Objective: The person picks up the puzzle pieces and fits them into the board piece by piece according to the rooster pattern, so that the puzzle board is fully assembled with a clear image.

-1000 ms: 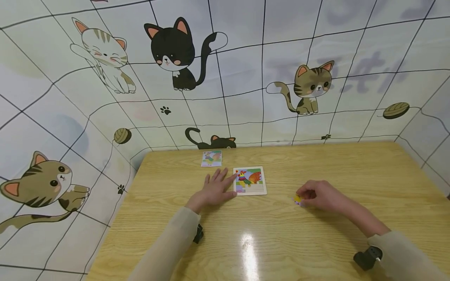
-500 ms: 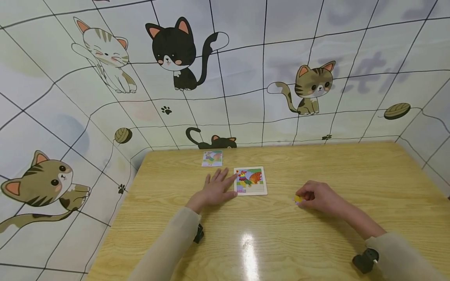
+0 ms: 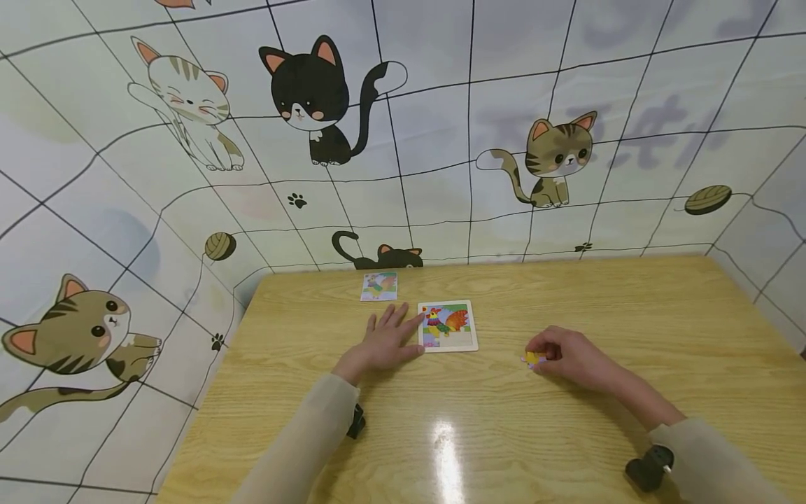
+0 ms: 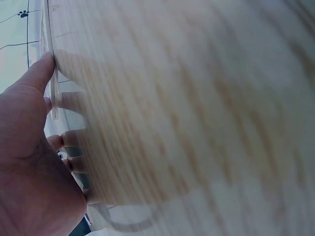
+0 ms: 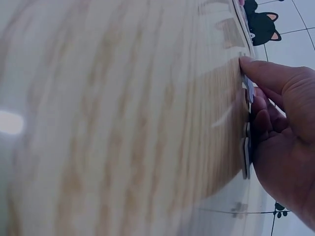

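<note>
A white-framed rooster jigsaw puzzle lies on the table, its lower right part showing bare board. My left hand rests flat with spread fingers, index finger and thumb touching the frame's left side. To the right of the puzzle, my right hand pinches a yellow and purple puzzle piece between thumb and fingers, low at the tabletop. In the right wrist view, the thumb presses at that piece's edge, and more thin flat pieces lie under the palm; their faces are hidden.
A small rooster picture card lies behind the left hand near the table's back edge. The wooden table meets a wall printed with cartoon cats.
My right hand has slid slightly left with the puzzle piece, and more of the piece's yellow shows. My left hand stays in place on the frame.
</note>
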A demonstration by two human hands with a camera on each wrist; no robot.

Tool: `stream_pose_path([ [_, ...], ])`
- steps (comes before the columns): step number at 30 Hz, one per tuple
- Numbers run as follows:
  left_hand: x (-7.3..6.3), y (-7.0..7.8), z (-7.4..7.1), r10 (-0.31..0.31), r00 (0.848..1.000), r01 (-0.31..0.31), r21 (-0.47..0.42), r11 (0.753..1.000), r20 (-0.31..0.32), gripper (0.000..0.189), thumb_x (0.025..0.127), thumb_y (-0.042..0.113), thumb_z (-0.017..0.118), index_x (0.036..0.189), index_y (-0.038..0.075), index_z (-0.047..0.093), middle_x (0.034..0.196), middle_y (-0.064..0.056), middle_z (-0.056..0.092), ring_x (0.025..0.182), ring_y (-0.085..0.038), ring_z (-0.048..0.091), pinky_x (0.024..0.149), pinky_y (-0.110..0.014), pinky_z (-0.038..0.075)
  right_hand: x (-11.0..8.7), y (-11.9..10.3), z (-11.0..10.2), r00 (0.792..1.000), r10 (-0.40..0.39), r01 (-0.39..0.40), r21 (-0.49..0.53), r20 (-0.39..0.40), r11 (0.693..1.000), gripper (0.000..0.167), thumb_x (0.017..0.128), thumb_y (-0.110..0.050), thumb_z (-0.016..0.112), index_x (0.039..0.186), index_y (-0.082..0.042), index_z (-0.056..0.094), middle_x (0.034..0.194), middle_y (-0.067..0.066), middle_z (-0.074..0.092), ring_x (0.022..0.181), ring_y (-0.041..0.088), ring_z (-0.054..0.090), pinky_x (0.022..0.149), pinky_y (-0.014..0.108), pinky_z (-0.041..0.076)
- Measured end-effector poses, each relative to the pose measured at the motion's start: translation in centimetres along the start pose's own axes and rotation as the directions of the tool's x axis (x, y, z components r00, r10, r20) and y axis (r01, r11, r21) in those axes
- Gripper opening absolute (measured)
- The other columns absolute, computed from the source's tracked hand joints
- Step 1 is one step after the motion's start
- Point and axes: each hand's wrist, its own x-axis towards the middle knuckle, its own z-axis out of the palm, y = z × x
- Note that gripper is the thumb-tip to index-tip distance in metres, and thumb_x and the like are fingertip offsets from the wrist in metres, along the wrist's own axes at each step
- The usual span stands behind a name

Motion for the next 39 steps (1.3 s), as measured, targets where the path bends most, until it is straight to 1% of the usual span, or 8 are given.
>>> stream_pose_path([
  [6,0.0,-0.1,0.0,0.003,1.0,-0.003,-0.006,1.0,-0.004,0.071,0.105,0.052,0.05,0.165,0.026,0.024,0.171,-0.014,0.006,0.156,-0.038,-0.002,0.118,-0.067,0.0,0.4,-0.5,-0.1,0.997,0.056,-0.058,0.037,0.054,0.998,0.024,0.085,-0.006,0.083,0.103,-0.008,0.067,0.088,-0.001,0.06,0.078,0.011,0.052,0.066,0.026,0.046],
  [10,-0.1,-0.1,0.1,0.006,1.0,-0.006,-0.002,1.0,-0.008,0.07,0.105,0.051,0.049,0.165,0.026,0.024,0.171,-0.014,0.006,0.156,-0.039,-0.002,0.118,-0.067,0.0,0.9,-0.7,-0.1,0.996,0.049,-0.052,0.028,0.07,0.998,0.021,0.087,-0.003,0.08,0.101,-0.009,0.066,0.086,-0.003,0.062,0.078,0.01,0.056,0.067,0.026,0.049],
  [15,-0.3,0.0,0.1,0.005,1.0,-0.005,0.002,1.0,-0.008,0.069,0.105,0.051,0.05,0.165,0.025,0.026,0.171,-0.014,0.007,0.156,-0.039,-0.001,0.118,-0.067,0.001,1.6,-1.6,0.2,0.999,0.02,-0.021,0.021,0.049,1.0,0.016,0.089,0.0,0.076,0.098,-0.009,0.067,0.085,-0.004,0.063,0.078,0.01,0.057,0.067,0.027,0.05],
  [20,-0.3,0.0,0.2,0.007,1.0,-0.007,-0.002,1.0,-0.012,0.069,0.105,0.05,0.05,0.165,0.024,0.026,0.171,-0.015,0.008,0.156,-0.039,-0.001,0.118,-0.068,0.002,3.1,-2.5,1.1,0.999,0.017,-0.018,0.023,0.027,1.0,0.013,0.092,0.0,0.073,0.098,-0.01,0.068,0.085,-0.004,0.063,0.078,0.012,0.056,0.067,0.027,0.048],
  [24,-0.3,-0.1,0.2,0.006,1.0,-0.006,-0.002,1.0,-0.012,0.07,0.105,0.05,0.05,0.165,0.024,0.026,0.171,-0.014,0.008,0.156,-0.038,-0.001,0.118,-0.067,0.001,4.5,-3.0,1.9,1.0,0.008,-0.009,0.052,0.019,0.999,0.011,0.094,0.0,0.071,0.1,-0.009,0.069,0.088,-0.003,0.064,0.08,0.014,0.057,0.069,0.029,0.049],
  [31,-0.2,-0.2,0.3,0.007,1.0,-0.007,0.002,1.0,-0.019,0.07,0.105,0.052,0.048,0.165,0.025,0.025,0.171,-0.013,0.006,0.156,-0.038,-0.002,0.118,-0.066,0.0,6.9,-4.2,2.8,0.999,-0.013,0.018,0.113,-0.042,0.993,0.009,0.096,0.0,0.068,0.104,-0.003,0.069,0.094,0.003,0.067,0.085,0.019,0.059,0.072,0.032,0.05],
  [35,-0.3,0.0,0.2,0.002,1.0,-0.002,-0.007,1.0,-0.015,0.07,0.105,0.051,0.049,0.165,0.025,0.025,0.171,-0.014,0.006,0.156,-0.039,-0.002,0.118,-0.066,-0.001,8.2,-4.9,3.9,0.999,-0.032,0.037,0.123,-0.041,0.992,0.009,0.096,0.001,0.068,0.105,-0.001,0.07,0.094,0.005,0.067,0.082,0.019,0.056,0.071,0.031,0.048],
  [39,-0.2,0.0,0.1,0.001,1.0,-0.001,-0.005,1.0,-0.019,0.07,0.105,0.051,0.049,0.165,0.025,0.025,0.171,-0.013,0.006,0.156,-0.038,-0.002,0.119,-0.066,-0.001,9.2,-5.6,5.1,0.999,-0.024,0.028,0.122,-0.035,0.992,0.009,0.095,0.002,0.067,0.103,-0.001,0.071,0.094,0.006,0.067,0.082,0.019,0.055,0.071,0.031,0.047],
])
